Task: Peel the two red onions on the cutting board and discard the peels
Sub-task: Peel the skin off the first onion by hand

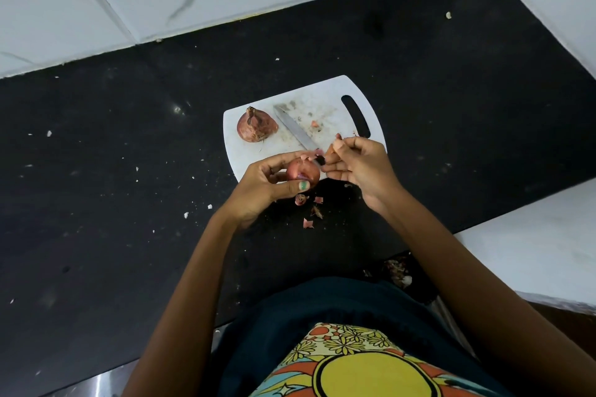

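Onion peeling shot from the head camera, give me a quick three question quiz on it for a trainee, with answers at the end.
1. True or false: the knife lies on the cutting board.
2. Which hand holds the onion being peeled? A left hand, B right hand
3. Fill in: the untouched onion sits on the board's ____ side as seen here.

Key: 1 true. 2 A; the right hand pinches a strip of peel. 3 left. Loose peel scraps lie on the dark counter.
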The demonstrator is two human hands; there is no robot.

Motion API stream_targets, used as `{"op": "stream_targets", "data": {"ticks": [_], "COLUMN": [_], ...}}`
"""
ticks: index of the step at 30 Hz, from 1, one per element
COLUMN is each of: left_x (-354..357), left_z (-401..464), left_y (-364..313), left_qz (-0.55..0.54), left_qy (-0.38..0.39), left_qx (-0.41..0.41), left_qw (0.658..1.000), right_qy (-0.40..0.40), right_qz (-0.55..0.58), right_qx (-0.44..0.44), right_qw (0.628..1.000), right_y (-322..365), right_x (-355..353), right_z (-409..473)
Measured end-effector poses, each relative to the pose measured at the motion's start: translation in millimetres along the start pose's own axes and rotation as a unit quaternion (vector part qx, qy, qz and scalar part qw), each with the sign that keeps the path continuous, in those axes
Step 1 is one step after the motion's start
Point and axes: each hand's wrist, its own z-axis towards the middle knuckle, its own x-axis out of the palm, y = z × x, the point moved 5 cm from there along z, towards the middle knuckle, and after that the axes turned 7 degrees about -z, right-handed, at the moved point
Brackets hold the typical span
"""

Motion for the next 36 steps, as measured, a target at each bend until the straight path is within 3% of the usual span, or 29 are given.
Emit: {"op": "stream_targets", "data": {"ticks": [5,11,14,15,17,20,22,25,32,34,36], "left_x": [-3.1,-6.6,-6.4,-6.4,-5.9,-5.7,-6.4,-7.3,-4.4,-5.9,-6.8], "left_z": [-1.1,1.9,2.3,2.5,2.9,3.8,4.1,4.7,2.2,-0.2,-2.8], "left_y": [-0.4,-1.5,-1.9,-2.2,-3.3,-5.0,-5.9,-8.9,-15.0,-15.5,-17.7], "left_qz": [-0.040,-0.042,-0.044,-0.043,-0.033,-0.005,0.016,0.064,0.093,0.070,0.040], "left_qy": [-0.012,-0.022,-0.024,-0.026,-0.028,-0.025,-0.023,-0.025,-0.017,-0.016,-0.018], "left_qx": [0.011,0.020,0.019,0.019,0.022,0.029,0.034,0.048,0.053,0.051,0.051], "left_qw": [0.999,0.999,0.999,0.999,0.999,0.999,0.999,0.996,0.994,0.996,0.998], "right_qy": [-0.014,0.076,0.053,0.033,0.018,0.096,0.112,0.047,-0.056,-0.082,-0.061], "right_qz": [-0.211,-0.462,-0.516,-0.497,-0.379,-0.204,-0.219,-0.241,-0.172,-0.197,-0.278], "right_qx": [-0.080,-0.111,-0.131,-0.149,-0.148,-0.062,-0.054,-0.094,-0.143,-0.136,-0.122], "right_qw": [0.974,0.877,0.845,0.854,0.913,0.972,0.968,0.965,0.973,0.967,0.951], "right_y": [2.6,-9.0,-4.0,1.8,14.6,19.9,19.8,20.1,21.9,19.7,15.5], "right_x": [-9.3,9.8,10.4,9.7,7.0,11.7,16.4,22.5,23.5,12.9,5.6], "right_z": [0.1,-2.7,-3.7,-4.2,-7.1,-8.8,-6.1,-2.8,1.1,5.9,10.3]}}
